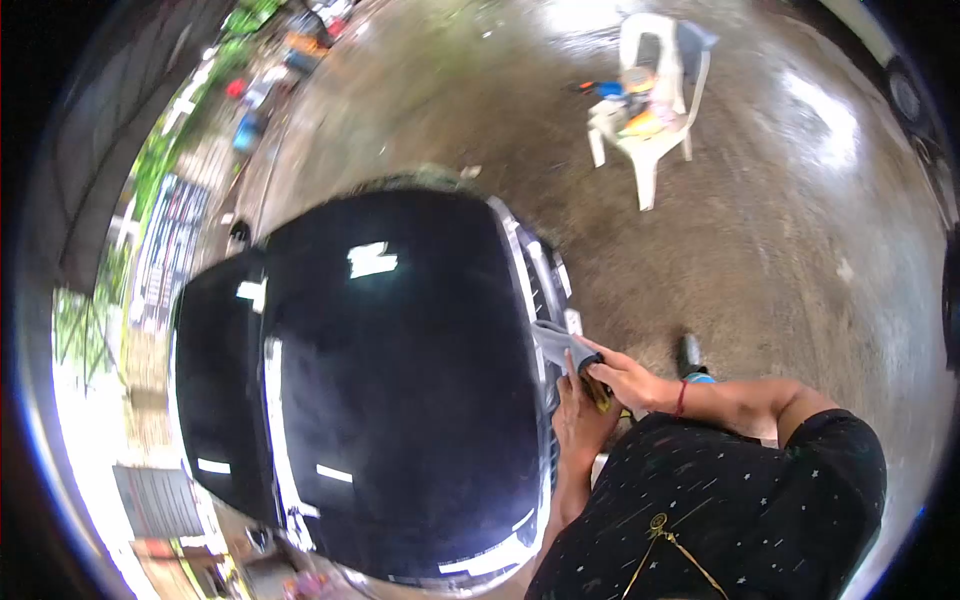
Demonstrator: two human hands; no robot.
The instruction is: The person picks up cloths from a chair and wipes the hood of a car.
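Note:
At the edge of a glossy black car hood [400, 390], both of my hands meet around a thin grey cloth-like sheet [562, 343]. My right hand [622, 378], with a red band at the wrist, is closed on its darker end. Just below, my left hand [582, 412] is bent around the same end, one finger pointing up along the sheet. A small yellow and black item [599, 392] shows between the hands; its kind is unclear. The sheet's far end reaches the front edge of the car.
A white plastic chair [648, 165] holding several coloured items stands ahead on the wet concrete floor [780, 260]. The car's windshield [220, 380] is to the left. Another vehicle's wheel [904, 95] shows at upper right. A blue container [246, 131] stands among clutter at upper left.

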